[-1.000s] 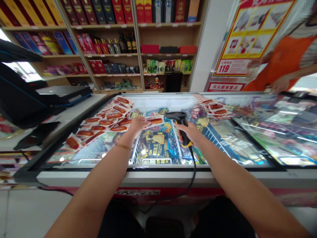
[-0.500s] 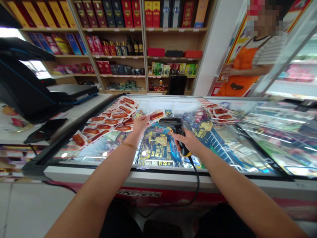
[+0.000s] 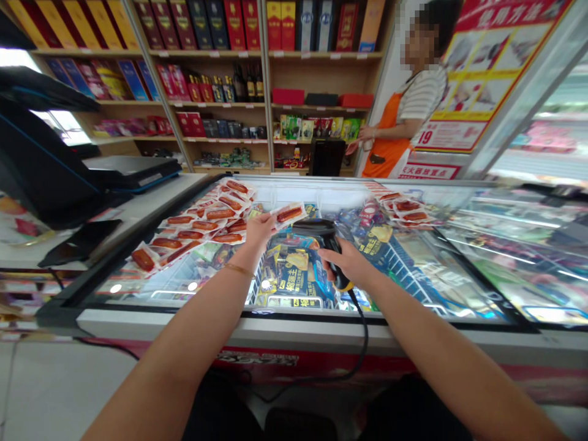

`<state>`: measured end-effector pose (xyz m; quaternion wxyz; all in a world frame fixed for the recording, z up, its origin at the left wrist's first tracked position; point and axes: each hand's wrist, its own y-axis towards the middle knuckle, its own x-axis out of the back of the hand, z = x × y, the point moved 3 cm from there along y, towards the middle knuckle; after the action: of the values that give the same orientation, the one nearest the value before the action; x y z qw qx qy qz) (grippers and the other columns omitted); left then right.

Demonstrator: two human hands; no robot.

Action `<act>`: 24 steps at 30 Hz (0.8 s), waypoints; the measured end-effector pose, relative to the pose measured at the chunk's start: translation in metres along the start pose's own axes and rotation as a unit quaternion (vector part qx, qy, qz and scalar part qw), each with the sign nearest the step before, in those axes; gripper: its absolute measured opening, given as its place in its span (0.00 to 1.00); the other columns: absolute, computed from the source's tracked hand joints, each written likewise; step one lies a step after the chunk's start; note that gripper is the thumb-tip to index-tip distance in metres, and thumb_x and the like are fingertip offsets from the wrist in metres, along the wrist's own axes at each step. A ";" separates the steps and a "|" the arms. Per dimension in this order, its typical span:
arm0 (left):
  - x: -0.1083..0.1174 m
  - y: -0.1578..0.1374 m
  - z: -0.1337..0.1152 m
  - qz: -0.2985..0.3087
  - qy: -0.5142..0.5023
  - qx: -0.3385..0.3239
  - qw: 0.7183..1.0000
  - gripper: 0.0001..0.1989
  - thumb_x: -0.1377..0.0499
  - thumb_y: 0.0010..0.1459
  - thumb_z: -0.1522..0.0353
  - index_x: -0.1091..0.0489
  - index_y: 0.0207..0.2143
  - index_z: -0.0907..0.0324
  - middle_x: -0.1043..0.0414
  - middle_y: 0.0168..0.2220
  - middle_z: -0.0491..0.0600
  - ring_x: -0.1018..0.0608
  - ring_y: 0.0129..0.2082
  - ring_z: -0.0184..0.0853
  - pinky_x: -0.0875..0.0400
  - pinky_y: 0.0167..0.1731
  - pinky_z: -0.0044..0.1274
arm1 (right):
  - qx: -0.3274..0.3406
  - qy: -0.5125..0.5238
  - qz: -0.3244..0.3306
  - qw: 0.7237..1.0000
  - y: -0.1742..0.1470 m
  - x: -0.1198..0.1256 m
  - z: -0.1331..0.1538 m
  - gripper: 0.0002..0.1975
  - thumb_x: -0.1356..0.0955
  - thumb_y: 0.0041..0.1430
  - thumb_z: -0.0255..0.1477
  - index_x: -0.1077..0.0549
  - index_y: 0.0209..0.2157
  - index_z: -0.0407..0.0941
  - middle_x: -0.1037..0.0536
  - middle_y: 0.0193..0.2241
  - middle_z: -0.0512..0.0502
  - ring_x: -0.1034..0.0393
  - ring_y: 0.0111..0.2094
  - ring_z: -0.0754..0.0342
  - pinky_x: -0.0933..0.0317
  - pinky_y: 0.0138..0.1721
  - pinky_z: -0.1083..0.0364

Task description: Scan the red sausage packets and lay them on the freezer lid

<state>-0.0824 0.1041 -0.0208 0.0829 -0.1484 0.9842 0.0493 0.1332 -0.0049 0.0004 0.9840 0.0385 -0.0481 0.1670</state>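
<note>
Between its fingers and thumb, my left hand (image 3: 261, 229) pinches the end of a packaged sausage (image 3: 289, 213), held above the glass top of a chest freezer (image 3: 151, 312). My right hand (image 3: 345, 262) is wrapped round the handle of a black barcode scanner (image 3: 316, 229), whose head points left toward the packet. A cable hangs from the handle over the freezer's front edge. Left of my hand, several more sausage packets (image 3: 219, 214) lie spread in overlapping rows on the glass. A smaller group of packets (image 3: 408, 207) lies to the right.
Beyond the freezer stands a person (image 3: 395, 122) in an orange apron. At left, a counter holds a black scale (image 3: 133, 168) and a dark flat device (image 3: 80, 242). Shelves (image 3: 215, 105) of boxes and bottles line the back. Frozen goods (image 3: 294, 275) show through the glass.
The person in the orange apron has moved left, uncovering more of the wall poster. My hands, the sausage packet and the scanner stay almost in place.
</note>
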 end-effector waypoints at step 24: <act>-0.223 -0.028 0.011 0.121 -0.055 0.134 0.982 0.04 0.38 0.52 0.78 0.29 0.30 0.64 0.25 0.28 0.49 0.20 0.29 0.31 0.23 0.39 0.27 | -0.053 0.038 -0.318 0.946 -0.039 0.224 0.006 0.08 0.31 0.56 0.29 0.36 0.28 0.45 0.31 0.13 0.53 0.37 0.11 0.57 0.42 0.12 0.59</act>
<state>0.1379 0.1419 0.0063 0.1493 -0.0130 0.9865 -0.0656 0.3562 0.0304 0.0283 0.9877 -0.0067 -0.0046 -0.1563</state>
